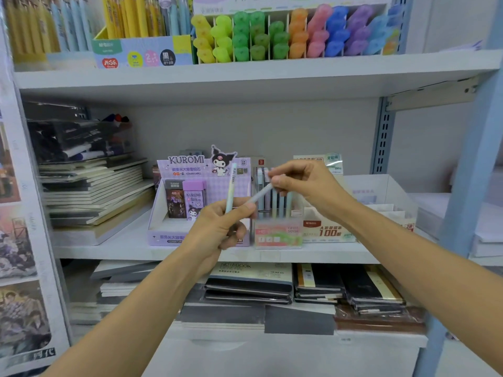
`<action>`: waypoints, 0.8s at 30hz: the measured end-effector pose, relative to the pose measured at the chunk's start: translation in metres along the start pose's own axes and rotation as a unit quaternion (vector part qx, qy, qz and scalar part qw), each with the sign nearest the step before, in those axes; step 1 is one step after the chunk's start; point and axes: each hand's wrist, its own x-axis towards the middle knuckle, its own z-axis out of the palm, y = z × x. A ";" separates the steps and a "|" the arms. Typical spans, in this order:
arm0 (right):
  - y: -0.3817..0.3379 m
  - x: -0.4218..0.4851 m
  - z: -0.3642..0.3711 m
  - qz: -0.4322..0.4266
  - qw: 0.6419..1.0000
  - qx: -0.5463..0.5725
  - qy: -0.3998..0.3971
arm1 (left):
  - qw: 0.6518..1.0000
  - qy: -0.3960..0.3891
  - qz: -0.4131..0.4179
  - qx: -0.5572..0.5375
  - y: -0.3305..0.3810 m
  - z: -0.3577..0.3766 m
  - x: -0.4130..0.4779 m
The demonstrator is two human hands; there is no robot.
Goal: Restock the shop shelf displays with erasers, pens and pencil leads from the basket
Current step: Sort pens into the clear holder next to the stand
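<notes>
Left hand point(217, 227) curled round a pastel pen point(230, 189), held upright. Right hand point(296, 183) pinched a second pen point(260, 194), slanted, just before the pen display point(277, 232) on the shelf point(109, 248). Probably singled out for slotting alone.

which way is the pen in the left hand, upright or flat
Nearly upright: the pen rises from the left hand, top leaning slightly right; the right hand pinches another pen, slanted.
</notes>
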 end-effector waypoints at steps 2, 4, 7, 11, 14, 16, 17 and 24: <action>-0.001 -0.007 -0.011 0.005 0.999 0.020 0.034 | 0.998 0.028 0.005 -0.047 0.003 0.001 0.001; -0.001 -0.014 -0.016 0.022 0.999 0.001 0.032 | 0.995 0.053 0.021 -0.079 0.005 0.004 0.003; 0.003 -0.027 -0.014 0.061 0.998 -0.018 -0.026 | 0.989 0.105 0.047 -0.096 0.005 0.012 0.004; 0.002 -0.037 -0.006 0.095 0.987 0.005 -0.127 | 0.986 0.127 0.059 -0.089 0.009 0.023 0.001; -0.005 -0.035 -0.002 0.077 0.987 -0.035 -0.136 | 0.990 0.111 0.064 -0.065 0.012 0.028 -0.003; -0.011 -0.029 0.001 0.036 0.995 -0.062 -0.068 | 0.991 0.104 0.066 -0.043 0.014 0.029 -0.005; -0.014 -0.025 0.003 0.020 0.997 -0.066 -0.036 | 0.992 0.102 0.064 -0.033 0.014 0.029 -0.005; -0.029 -0.002 0.019 -0.005 0.995 -0.081 -0.050 | 0.996 0.063 0.025 0.052 0.014 0.034 -0.003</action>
